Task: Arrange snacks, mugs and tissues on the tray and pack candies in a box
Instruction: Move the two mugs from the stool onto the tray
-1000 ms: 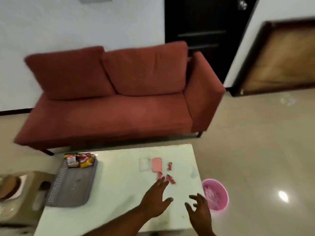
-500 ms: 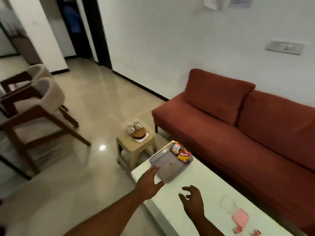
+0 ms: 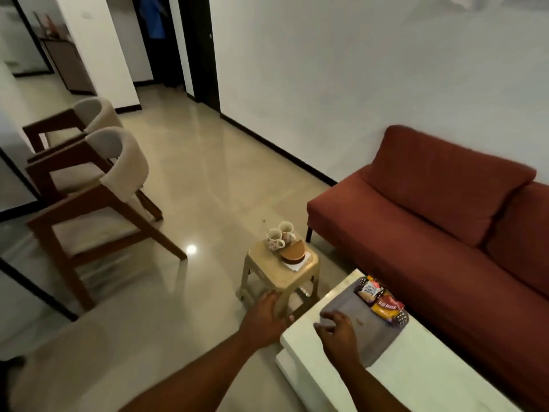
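Observation:
A grey tray (image 3: 350, 310) lies on the corner of the white table (image 3: 416, 379), with snack packets (image 3: 381, 301) at its far end. Two patterned mugs (image 3: 280, 235) stand on a small beige stool (image 3: 285, 270) left of the table, next to a round brown holder (image 3: 293, 250) that rests on white tissues. My left hand (image 3: 264, 318) is stretched out, fingers apart, just in front of the stool's near edge and holds nothing. My right hand (image 3: 338, 331) hovers over the tray's near end with curled fingers, also holding nothing.
A red sofa (image 3: 430, 221) runs behind the table and stool. Two wood-framed chairs (image 3: 95, 185) stand at the left on the glossy floor. A dark doorway (image 3: 178, 46) opens at the back.
The view has swung left from the table's candy end to the stool. My left hand has gone past the table's edge toward the stool; my right hand now hangs over the tray.

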